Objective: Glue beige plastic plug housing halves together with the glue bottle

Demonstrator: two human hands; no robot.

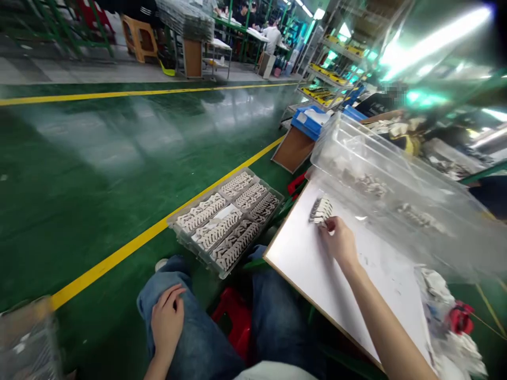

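Observation:
My right hand point(338, 240) rests on the white tabletop point(317, 274), fingers closed round a small cluster of pale toothed parts point(320, 210) lying at its fingertips. My left hand point(167, 319) lies flat on my left thigh in blue jeans, fingers stretched out and holding nothing. A clear plastic bin point(392, 179) with several similar parts inside stands just beyond my right hand.
A clear tray point(225, 221) packed with rows of the toothed parts sits on the green floor to my left, beside a yellow line. A red stool point(233, 319) shows between my knees. Blue bins, shelving and seated people stand farther back. A red object point(459, 316) lies at the table's right end.

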